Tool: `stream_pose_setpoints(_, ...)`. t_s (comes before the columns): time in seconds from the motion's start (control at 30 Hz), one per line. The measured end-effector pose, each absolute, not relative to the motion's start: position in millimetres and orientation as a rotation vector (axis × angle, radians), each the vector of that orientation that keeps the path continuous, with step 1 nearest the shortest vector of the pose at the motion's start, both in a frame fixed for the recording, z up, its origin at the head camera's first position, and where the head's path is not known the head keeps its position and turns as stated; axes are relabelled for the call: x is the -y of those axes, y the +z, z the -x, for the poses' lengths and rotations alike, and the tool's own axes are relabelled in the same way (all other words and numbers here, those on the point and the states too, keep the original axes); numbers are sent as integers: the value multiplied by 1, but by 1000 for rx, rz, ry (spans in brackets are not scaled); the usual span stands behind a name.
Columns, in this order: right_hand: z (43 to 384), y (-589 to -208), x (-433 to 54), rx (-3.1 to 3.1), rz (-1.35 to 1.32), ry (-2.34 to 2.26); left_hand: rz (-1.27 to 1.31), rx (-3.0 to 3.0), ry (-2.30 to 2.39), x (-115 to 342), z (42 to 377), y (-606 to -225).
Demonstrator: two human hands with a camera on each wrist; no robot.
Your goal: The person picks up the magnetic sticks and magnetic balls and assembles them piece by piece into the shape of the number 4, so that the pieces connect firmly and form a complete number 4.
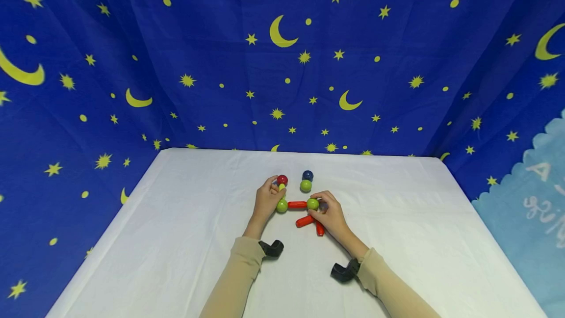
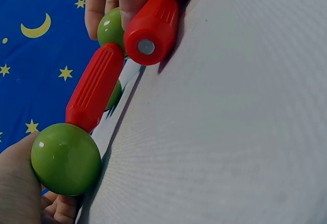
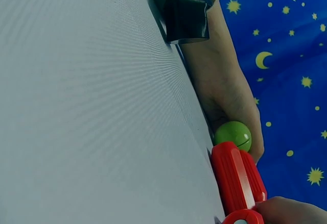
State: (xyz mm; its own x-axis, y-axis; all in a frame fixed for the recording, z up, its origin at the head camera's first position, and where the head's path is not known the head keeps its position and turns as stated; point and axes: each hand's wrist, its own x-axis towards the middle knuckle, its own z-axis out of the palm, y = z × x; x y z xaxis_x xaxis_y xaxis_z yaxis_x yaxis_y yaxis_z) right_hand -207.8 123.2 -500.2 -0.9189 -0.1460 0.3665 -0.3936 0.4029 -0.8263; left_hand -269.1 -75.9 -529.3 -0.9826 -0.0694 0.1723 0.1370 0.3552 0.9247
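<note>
Broadly, a blue starry curtain (image 1: pixel 198 38) fills 12 o'clock behind the white table (image 1: pixel 441 239), with a pale-blue cloth (image 1: pixel 525 200) at 3. Around the joining red rod (image 1: pixel 297 204), the left hand (image 1: pixel 265 202) sits at 9, fingers curled about a partly hidden yellow rod (image 1: pixel 281 187); the right hand (image 1: pixel 333 216), at 4, pinches the right green ball (image 1: pixel 313 204). Two more red rods, the slanted rod (image 1: pixel 304 221) and the lower rod (image 1: pixel 320 228), crowd 5 o'clock beside that hand. The left green ball (image 1: pixel 282 206) meets the joining rod's 9 o'clock end; a red ball (image 1: pixel 282 179) is at 11, a navy ball (image 1: pixel 307 175) and far green ball (image 1: pixel 305 186) near 1.
</note>
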Motion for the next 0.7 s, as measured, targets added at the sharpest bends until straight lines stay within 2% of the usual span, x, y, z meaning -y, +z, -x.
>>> stream_pose_setpoints(0.17,220,-522,-128,2417,-496,1515,43,2438,-1686,76,270,-529)
stream_pose_setpoints(0.7,220,-525,-131,2534,-474,1456,44,2455,-1710,76,270,-530)
